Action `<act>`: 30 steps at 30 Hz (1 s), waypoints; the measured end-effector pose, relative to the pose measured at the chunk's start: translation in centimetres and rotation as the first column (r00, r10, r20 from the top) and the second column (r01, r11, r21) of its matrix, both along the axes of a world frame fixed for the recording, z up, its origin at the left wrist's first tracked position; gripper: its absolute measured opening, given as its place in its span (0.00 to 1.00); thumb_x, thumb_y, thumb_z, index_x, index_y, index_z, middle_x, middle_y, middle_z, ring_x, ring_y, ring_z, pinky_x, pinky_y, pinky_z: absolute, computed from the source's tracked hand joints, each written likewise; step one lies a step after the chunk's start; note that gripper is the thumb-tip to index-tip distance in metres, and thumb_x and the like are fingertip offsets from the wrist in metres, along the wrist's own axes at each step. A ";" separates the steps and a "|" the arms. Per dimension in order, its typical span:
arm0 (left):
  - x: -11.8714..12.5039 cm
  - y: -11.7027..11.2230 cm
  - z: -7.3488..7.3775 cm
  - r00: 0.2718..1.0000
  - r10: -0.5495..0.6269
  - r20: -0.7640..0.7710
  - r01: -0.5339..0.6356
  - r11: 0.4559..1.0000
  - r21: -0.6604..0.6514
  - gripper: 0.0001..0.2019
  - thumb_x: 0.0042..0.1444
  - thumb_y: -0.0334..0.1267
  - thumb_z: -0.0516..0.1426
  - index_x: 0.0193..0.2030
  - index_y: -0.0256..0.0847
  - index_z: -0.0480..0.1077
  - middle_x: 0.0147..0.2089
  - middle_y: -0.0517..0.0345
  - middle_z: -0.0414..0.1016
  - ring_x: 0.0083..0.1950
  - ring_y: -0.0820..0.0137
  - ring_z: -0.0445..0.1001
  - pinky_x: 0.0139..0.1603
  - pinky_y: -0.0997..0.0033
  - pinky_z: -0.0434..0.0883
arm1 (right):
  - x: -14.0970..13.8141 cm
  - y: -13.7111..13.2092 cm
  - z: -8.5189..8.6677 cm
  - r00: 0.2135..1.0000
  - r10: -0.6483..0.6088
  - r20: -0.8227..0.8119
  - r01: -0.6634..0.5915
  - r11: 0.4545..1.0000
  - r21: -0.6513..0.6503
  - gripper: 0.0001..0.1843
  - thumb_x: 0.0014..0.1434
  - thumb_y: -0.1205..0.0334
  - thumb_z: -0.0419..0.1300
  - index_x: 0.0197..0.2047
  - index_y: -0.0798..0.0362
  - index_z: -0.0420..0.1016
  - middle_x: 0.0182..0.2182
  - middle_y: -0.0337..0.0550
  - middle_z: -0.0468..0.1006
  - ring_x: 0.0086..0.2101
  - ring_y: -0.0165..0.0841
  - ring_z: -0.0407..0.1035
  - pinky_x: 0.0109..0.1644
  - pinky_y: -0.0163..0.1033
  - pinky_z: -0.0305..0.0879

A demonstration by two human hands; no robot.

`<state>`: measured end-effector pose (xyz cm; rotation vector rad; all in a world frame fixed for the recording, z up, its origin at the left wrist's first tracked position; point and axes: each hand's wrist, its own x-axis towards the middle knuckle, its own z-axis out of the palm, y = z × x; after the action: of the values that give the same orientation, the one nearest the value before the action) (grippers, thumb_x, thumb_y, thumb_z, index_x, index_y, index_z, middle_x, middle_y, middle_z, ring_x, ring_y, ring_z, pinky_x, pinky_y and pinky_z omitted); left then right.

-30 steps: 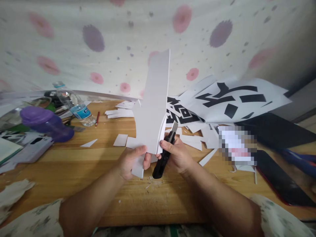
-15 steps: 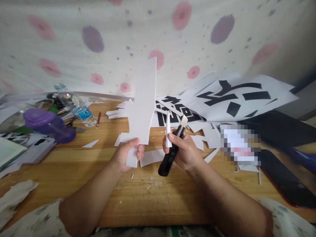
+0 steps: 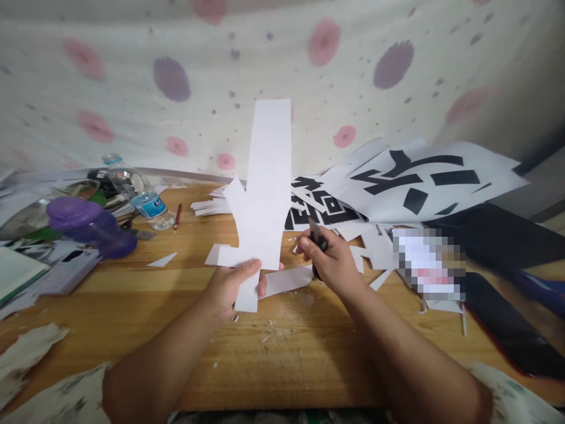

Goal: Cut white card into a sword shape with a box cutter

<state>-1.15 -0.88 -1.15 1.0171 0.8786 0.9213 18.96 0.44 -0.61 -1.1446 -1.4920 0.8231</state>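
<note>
My left hand (image 3: 236, 285) is closed on the lower end of a white foam-board cutout (image 3: 267, 182), which stands upright above the table with its broad face toward me. My right hand (image 3: 329, 256) grips a black utility knife (image 3: 318, 240) just to the right of the cutout. The knife's blade points up and away from the board, not touching it. Part of its handle is hidden by my fingers. Beneath and between my hands lies a white offcut strip (image 3: 286, 281).
White scraps (image 3: 377, 244) and sheets with black printed characters (image 3: 415, 176) lie at the back right. A dark phone (image 3: 514, 330) rests at right. On the left are a purple bottle (image 3: 90, 227), a clear water bottle (image 3: 145, 197), and a red pencil (image 3: 178, 217).
The thin white sliver in my right hand is gone from it. The cutout has turned to face me more and shifted slightly right. The knife has turned, its blade now pointing away.
</note>
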 end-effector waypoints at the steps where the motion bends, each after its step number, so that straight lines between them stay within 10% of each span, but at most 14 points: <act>1: 0.0 -0.1 0.1 1.000 -0.004 -0.008 0.004 1.000 0.008 0.24 0.43 0.56 0.64 0.33 0.31 0.79 0.14 0.60 0.67 0.15 0.77 0.60 0.16 0.76 0.55 | -0.1 -0.2 0.0 0.998 0.055 0.041 -0.055 0.998 0.017 0.10 0.59 0.54 0.58 0.32 0.52 0.70 0.26 0.38 0.74 0.25 0.28 0.65 0.31 0.37 0.62; 11: -2.3 2.3 -0.7 0.954 -0.143 -0.264 0.142 0.990 -0.024 0.19 0.41 0.50 0.65 0.32 0.34 0.75 0.30 0.50 0.80 0.23 0.72 0.70 0.23 0.72 0.67 | 2.8 -0.2 1.1 0.986 -0.164 0.034 0.162 0.985 0.050 0.10 0.55 0.54 0.62 0.35 0.51 0.72 0.22 0.34 0.68 0.22 0.27 0.62 0.27 0.36 0.61; 19: -2.3 3.2 -1.2 0.821 -0.407 -0.401 0.367 0.913 -0.175 0.15 0.39 0.44 0.68 0.30 0.36 0.75 0.27 0.51 0.80 0.25 0.67 0.76 0.27 0.69 0.71 | 4.5 -2.7 -0.3 0.779 0.049 0.625 -0.063 0.998 0.000 0.05 0.56 0.64 0.60 0.38 0.53 0.76 0.35 0.44 0.78 0.33 0.34 0.71 0.37 0.39 0.63; 25: -2.9 4.2 -1.6 0.684 -0.302 -0.664 0.368 0.929 -0.044 0.16 0.45 0.50 0.61 0.35 0.41 0.72 0.34 0.52 0.81 0.34 0.61 0.79 0.35 0.63 0.74 | 3.6 -3.1 -0.6 0.514 0.106 0.851 -0.060 0.994 -0.087 0.10 0.59 0.62 0.60 0.44 0.53 0.77 0.41 0.47 0.78 0.37 0.39 0.73 0.39 0.40 0.64; 30: -3.6 5.2 -1.6 0.440 0.026 -0.898 0.208 0.969 0.131 0.19 0.38 0.48 0.65 0.36 0.42 0.69 0.40 0.48 0.78 0.47 0.48 0.74 0.45 0.53 0.69 | 3.1 -2.9 -1.2 0.437 0.148 0.887 -0.061 0.989 -0.135 0.14 0.61 0.60 0.58 0.49 0.52 0.75 0.43 0.48 0.77 0.38 0.41 0.73 0.40 0.41 0.65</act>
<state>-4.75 4.35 -2.80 1.8101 1.6140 0.2954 22.06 -2.44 -1.84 -1.7079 -2.4512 0.2913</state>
